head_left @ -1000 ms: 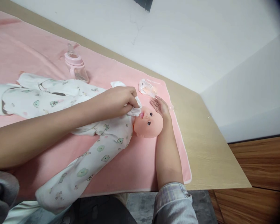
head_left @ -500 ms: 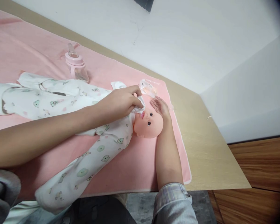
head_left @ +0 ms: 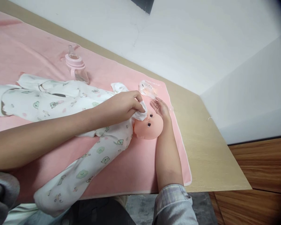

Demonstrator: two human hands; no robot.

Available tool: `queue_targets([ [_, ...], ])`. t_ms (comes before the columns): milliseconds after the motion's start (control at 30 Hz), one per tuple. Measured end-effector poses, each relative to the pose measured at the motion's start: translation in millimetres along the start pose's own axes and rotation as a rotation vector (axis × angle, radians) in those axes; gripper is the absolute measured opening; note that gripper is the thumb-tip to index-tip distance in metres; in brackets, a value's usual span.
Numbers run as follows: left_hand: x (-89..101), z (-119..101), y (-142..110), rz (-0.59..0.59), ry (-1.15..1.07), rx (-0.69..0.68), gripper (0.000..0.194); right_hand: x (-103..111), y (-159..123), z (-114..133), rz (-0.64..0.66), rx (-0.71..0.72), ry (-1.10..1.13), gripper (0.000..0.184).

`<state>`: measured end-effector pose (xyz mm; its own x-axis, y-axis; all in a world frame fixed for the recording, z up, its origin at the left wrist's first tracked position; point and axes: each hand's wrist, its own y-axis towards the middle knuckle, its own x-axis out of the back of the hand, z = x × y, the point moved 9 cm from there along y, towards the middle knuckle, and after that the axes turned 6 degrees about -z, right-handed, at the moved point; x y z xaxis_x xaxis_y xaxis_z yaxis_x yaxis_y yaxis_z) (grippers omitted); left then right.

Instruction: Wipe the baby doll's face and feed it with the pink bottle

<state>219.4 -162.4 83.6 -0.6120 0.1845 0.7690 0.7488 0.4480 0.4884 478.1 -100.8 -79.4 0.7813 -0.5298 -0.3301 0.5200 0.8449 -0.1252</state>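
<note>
A baby doll (head_left: 150,128) lies on its back, its bare pink head toward the right, dressed in a white printed sleepsuit (head_left: 114,142). My left hand (head_left: 127,104) reaches across its chest, fingers pinched on a white cloth (head_left: 141,115) that lies against the lower face and covers the mouth. On the far side of the head my right hand (head_left: 162,108) rests palm up against the doll, its fingers stretched out. A clear plastic packet (head_left: 148,90) with something pale orange inside lies just beyond those fingertips.
A pink baby bottle (head_left: 75,65) with a handle stands beyond the doll's body. Beneath everything is a pink mat (head_left: 131,175) on a wooden table (head_left: 208,156). A white wall (head_left: 178,50) runs along the far edge.
My left hand has shifted slightly right with the cloth, from the doll's cheek and chin onto its mouth, which is now covered. My right hand stays beside the head.
</note>
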Motion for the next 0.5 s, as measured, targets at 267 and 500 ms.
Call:
queue_targets([
  [267,-2.4,5.7,1.4,-0.010,0.017,-0.026,0.039,-2.3,-3.5,1.6,-0.002,-0.018,0.018,0.009],
  [500,14.2,11.9,3.7,-0.053,-0.019,0.021,0.032,0.3,-2.5,-0.1,-0.030,-0.038,0.030,0.009],
])
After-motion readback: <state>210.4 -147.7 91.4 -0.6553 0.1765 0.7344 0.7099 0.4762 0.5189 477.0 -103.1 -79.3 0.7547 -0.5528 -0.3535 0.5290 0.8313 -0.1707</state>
